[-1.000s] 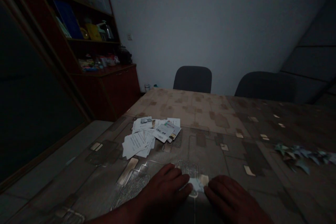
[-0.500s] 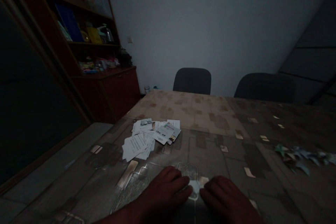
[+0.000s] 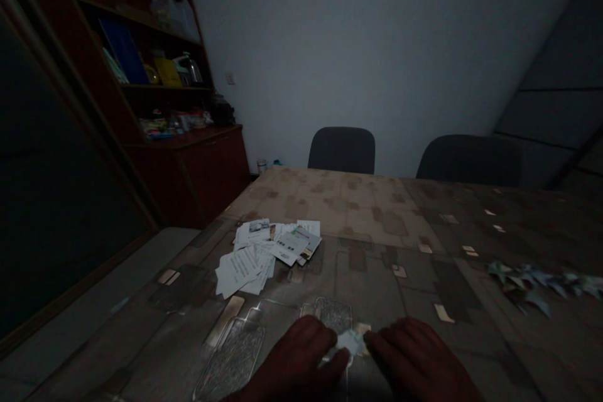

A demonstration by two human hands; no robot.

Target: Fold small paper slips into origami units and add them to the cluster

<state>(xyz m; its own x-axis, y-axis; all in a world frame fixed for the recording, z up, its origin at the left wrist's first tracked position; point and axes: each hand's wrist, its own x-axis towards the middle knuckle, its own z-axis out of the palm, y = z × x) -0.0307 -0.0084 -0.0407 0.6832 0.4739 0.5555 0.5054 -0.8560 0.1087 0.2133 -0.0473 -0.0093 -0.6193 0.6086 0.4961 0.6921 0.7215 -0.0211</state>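
A small pale piece of folded paper [image 3: 350,343] lies low over the near part of the table, between my two hands. My left hand [image 3: 301,355] has its fingers curled, with thumb and fingertips closed at the paper's left side. On the other side my right hand [image 3: 419,355] is closed too, its fingertips at the paper's right edge. Dim light hides the exact folds and the undersides of the fingers. Beyond my left hand, a loose pile of printed paper cards [image 3: 240,270] is spread on the table.
Several folded paper pieces [image 3: 537,286] with pointed ends lie at the right of the patterned tablecloth [image 3: 330,201]. Two grey chairs [image 3: 342,149] stand at the far side. A dark red cabinet [image 3: 207,166] with loaded shelves is at the left.
The view has shifted slightly, so the scene sits a little lower. My left thumb has moved lower beside the paper, and more of the paper shows between the hands.
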